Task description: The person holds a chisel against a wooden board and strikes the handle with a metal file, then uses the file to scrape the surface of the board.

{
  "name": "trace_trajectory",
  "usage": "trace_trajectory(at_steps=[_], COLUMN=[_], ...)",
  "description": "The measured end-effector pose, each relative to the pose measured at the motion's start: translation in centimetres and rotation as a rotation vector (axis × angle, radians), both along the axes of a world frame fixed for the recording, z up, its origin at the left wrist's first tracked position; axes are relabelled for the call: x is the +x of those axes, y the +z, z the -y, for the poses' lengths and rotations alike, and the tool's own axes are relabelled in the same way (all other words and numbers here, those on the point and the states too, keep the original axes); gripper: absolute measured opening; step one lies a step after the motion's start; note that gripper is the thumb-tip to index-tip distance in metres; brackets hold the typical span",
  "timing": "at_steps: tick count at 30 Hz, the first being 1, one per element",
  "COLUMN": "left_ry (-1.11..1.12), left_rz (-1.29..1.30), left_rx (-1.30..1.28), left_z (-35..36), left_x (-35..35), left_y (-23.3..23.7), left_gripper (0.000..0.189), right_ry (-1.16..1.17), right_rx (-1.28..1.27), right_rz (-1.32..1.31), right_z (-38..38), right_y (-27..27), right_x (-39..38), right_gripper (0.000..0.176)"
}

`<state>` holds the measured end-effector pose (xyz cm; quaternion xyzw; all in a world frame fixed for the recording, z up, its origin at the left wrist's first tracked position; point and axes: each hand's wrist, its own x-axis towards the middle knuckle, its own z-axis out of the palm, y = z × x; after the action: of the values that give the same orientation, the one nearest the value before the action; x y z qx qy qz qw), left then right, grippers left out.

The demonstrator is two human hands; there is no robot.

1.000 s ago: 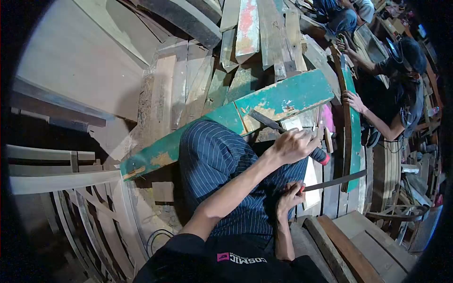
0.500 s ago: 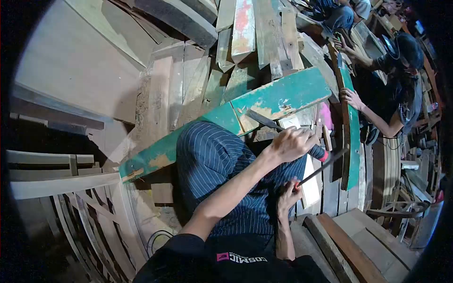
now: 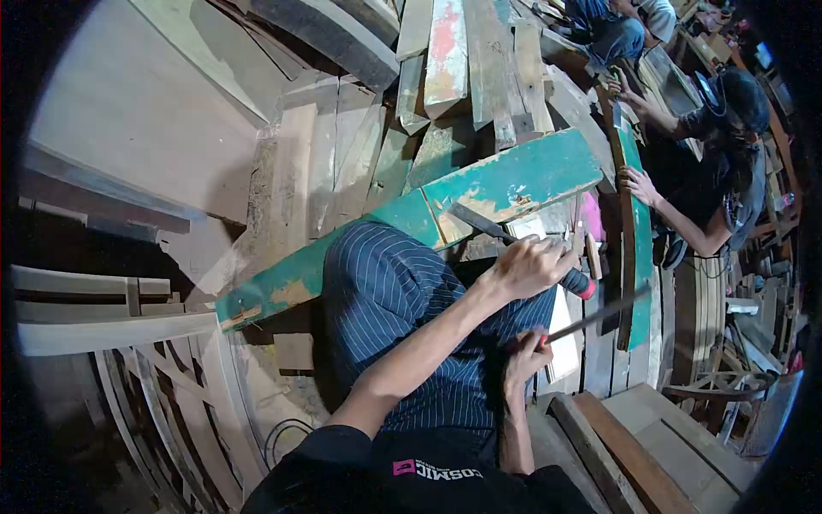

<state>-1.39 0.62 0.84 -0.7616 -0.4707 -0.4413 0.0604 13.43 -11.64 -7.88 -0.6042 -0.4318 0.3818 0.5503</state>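
Note:
My left hand [image 3: 533,265] is closed around a chisel-like tool [image 3: 481,221]. Its flat metal blade lies over the scraped part of a green painted board [image 3: 522,167], and its dark handle ends in red. Lower down, near my lap, my right hand [image 3: 526,358] grips a long thin dark metal tool [image 3: 599,317] by a red handle, the shaft pointing right and slightly up. The green board slants across my striped trouser leg [image 3: 385,283], which covers part of it. Bare wood shows where the paint is gone.
A co-worker [image 3: 728,163] at the right has both hands on another green board [image 3: 638,240]. Part of another person [image 3: 612,34] shows at the top. Planks [image 3: 445,60] are piled ahead, a slatted wooden frame [image 3: 120,334] stands left, and boards [image 3: 634,445] lie lower right.
The long thin tool in my right hand has swung slightly, its tip now farther right and lower. My left hand and the chisel-like tool have barely moved.

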Motion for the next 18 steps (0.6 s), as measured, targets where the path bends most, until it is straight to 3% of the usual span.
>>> trace_trajectory(at_steps=[1,5,6,9,11,12,15,18], left_ry=[-0.012,-0.035,-0.032,-0.019,-0.022,-0.020,-0.034,-0.019], left_rz=[0.020,0.059,0.038,0.021,0.054,0.045,0.016,0.009], left_rx=[0.013,0.033,0.019,0.000,0.027,0.019,0.006,0.009], left_z=[-0.2,-0.1,0.0,0.0,-0.3,-0.2,-0.1,-0.1], left_x=[0.0,-0.1,-0.2,-0.2,0.1,0.1,-0.1,-0.1], left_y=[0.0,0.4,0.6,0.5,0.0,0.0,0.0,-0.1], left_gripper=[0.018,0.015,0.014,0.013,0.014,0.015,0.014,0.015], right_ry=[0.078,0.000,-0.083,-0.062,0.114,0.083,-0.063,-0.054], right_rx=[0.049,0.032,-0.037,-0.027,0.037,0.075,-0.033,0.026], right_rz=[0.270,0.309,-0.152,-0.282,0.349,0.494,-0.286,0.115], right_z=[-0.1,0.2,0.0,-0.4,-0.1,-0.1,0.3,0.2], right_y=[-0.8,-1.0,0.8,2.4,0.5,0.3,-0.6,-1.0], right_x=[1.0,1.6,0.3,-0.8,0.9,1.4,1.1,0.7], right_gripper=[0.024,0.025,0.026,0.027,0.025,0.025,0.030,0.030])
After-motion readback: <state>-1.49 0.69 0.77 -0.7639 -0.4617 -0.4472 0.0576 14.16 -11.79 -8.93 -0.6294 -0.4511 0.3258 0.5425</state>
